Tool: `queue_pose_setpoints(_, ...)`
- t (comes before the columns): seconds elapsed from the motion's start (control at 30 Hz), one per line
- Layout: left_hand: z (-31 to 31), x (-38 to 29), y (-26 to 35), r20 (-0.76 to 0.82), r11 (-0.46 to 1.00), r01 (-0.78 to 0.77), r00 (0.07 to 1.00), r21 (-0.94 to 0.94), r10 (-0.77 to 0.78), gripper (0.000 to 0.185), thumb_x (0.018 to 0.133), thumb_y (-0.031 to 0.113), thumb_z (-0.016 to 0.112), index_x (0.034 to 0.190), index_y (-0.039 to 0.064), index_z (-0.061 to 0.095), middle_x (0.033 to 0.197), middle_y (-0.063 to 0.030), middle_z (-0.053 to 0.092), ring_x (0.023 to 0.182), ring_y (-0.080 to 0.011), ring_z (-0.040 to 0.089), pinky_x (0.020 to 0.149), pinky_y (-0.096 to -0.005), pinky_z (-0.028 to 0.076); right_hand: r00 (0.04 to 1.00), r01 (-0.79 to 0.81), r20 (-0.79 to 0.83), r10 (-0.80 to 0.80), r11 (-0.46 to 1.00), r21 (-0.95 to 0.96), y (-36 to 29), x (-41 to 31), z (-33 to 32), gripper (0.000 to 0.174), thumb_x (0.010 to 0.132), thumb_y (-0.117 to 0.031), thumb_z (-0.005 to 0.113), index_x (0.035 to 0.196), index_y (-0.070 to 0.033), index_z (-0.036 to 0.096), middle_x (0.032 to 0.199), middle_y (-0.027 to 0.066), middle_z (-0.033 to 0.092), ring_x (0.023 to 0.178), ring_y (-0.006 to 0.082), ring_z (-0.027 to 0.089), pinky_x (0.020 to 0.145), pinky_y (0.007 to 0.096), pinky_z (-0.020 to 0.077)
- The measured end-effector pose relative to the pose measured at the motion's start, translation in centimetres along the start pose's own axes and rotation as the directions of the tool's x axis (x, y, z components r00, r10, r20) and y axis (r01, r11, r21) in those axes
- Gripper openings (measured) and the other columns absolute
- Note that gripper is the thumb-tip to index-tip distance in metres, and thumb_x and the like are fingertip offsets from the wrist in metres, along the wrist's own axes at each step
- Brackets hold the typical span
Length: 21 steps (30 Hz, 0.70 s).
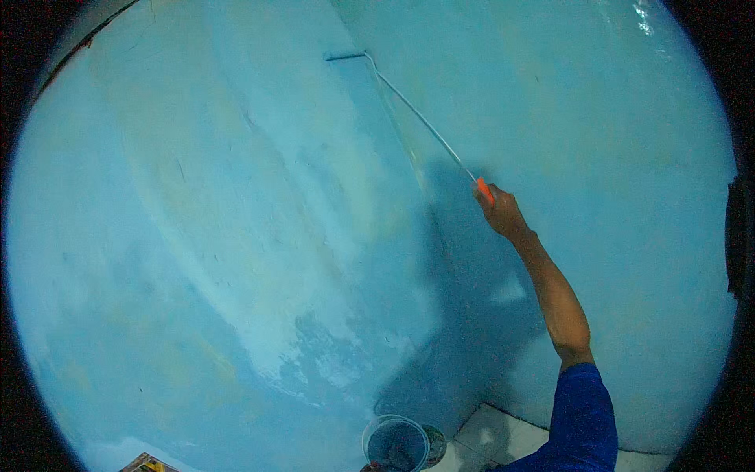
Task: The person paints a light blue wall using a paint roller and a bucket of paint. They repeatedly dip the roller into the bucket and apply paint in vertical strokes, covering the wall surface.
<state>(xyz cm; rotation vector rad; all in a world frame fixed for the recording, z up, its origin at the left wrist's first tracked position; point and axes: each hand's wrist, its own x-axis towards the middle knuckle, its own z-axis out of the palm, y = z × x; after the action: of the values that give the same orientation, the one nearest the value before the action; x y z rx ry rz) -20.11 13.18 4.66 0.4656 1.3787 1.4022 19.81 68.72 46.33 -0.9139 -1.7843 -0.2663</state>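
Observation:
My right hand (501, 212) grips the orange handle (485, 191) of a paint roller, with the arm stretched up and forward. From the handle a long thin metal rod (422, 118) runs up and left to the narrow roller head (345, 57), which lies against a light blue painted wall (236, 177). A clear plastic bucket (396, 439) with dark contents is at the bottom of the view. At its lower left rim, only a small part of my left hand (371, 467) shows, holding the bucket; the rest is cut off.
Pale floor tiles (486, 433) meet the wall at the lower right. The corner of a printed paper or box (147, 463) pokes in at the bottom left. A dark object (740, 236) stands at the right rim. Shadow (466, 295) falls on the unevenly toned, patchy wall.

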Motion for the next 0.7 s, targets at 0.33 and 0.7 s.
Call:
queue_pose_setpoints(0.33, -2.8, 4.2, -1.2, -0.046, 0.999, -0.036, 0.998, 0.002, 0.036, 0.036, 0.095, 0.035, 0.054, 0.116, 0.007, 0.056, 0.114, -0.0099, 0.059, 0.102, -0.0258, 0.058, 0.083, -0.0475, 0.053, 0.984, -0.170, -0.044, 0.174, 0.983, 0.072, -5.6, 16.8, 1.1, 0.058, 0.097, -0.048, 0.042, 0.115, 0.004, 0.057, 0.110, 0.0286, 0.061, 0.095, 0.0478, 0.059, 0.086, 0.0534, 0.0465)
queue_pose_setpoints(0.7, -5.5, 8.7, -1.6, -0.070, 0.998, -0.067, 0.995, 0.009, 0.068, 0.033, 0.096, 0.035, 0.052, 0.113, 0.007, 0.057, 0.111, -0.0096, 0.060, 0.099, -0.0250, 0.059, 0.081, -0.0457, 0.054, 0.978, -0.193, -0.071, 0.198, 0.979, 0.073, -10.8, 29.5, 0.0, 0.072, 0.094, -0.056, 0.041, 0.124, 0.009, 0.050, 0.123, 0.0307, 0.053, 0.116, 0.0440, 0.051, 0.098, 0.0510, 0.0416)
